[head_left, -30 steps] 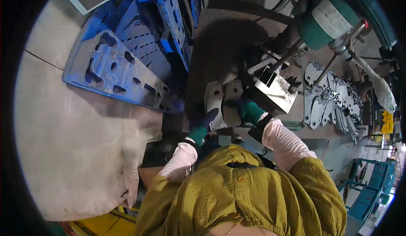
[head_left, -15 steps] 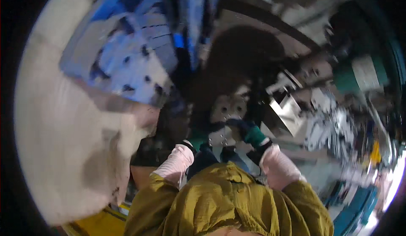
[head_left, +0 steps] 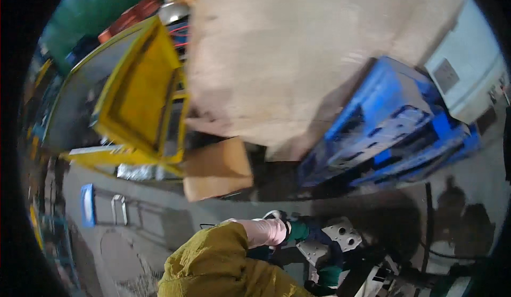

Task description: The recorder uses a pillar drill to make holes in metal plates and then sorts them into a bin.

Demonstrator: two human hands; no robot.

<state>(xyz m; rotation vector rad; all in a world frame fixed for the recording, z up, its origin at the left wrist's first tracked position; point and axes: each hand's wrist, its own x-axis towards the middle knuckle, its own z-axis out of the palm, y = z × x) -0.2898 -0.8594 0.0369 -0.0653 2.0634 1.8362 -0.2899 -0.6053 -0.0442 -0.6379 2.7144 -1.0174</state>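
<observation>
Both my hands are in dark gloves with green cuffs, low in the view and right of the middle. A light grey metal plate with round holes [head_left: 346, 234] is between them; it may be a bent bracket or two pieces, I cannot tell. My left hand [head_left: 316, 236] reaches in from a pink sleeve and is closed on the plate's near left side. Lower down, my right hand [head_left: 334, 257] closes on its right part. The fingers are dark and partly smeared, so their exact grip is hard to see.
A large plywood sheet [head_left: 298, 46] stands ahead. Right of it are stacked blue pallets [head_left: 372, 121] and a pale cabinet [head_left: 468, 68]. On the left are a yellow metal frame [head_left: 141, 89], a cardboard box [head_left: 218, 169] and a cart handle [head_left: 120, 210]. Metal parts [head_left: 372, 281] lie at lower right.
The view has swung left: the plywood and pallets have shifted right, and the yellow frame and cardboard box have come into sight. The plate stays in my hands, now farther right in view.
</observation>
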